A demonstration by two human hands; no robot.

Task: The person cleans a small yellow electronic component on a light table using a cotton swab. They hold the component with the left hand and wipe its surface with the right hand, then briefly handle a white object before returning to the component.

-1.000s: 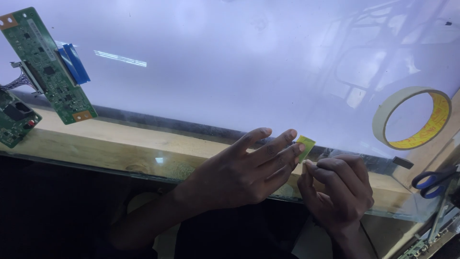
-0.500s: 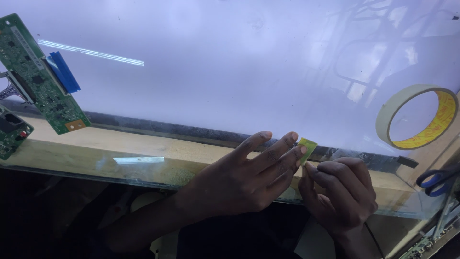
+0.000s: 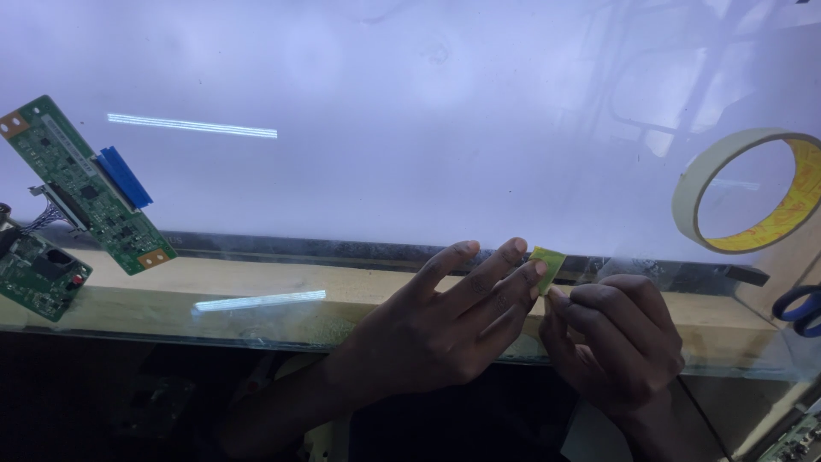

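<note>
The left hand (image 3: 436, 329), fingers extended flat, presses a small yellow-green tab (image 3: 546, 263) at its fingertips, while the right hand (image 3: 617, 338), just beside, pinches the tab's lower edge

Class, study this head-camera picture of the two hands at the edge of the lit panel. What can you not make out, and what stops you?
- Yellow-green tab: lower part hidden by the left hand and right hand.
- Grip on the tab: masked by the fingers.
- Blue-handled scissors: cut off by the right edge.
- Tape roll: right side cut off.
- Small circuit board: left end cut off.
- Under the table: too dark.
</note>
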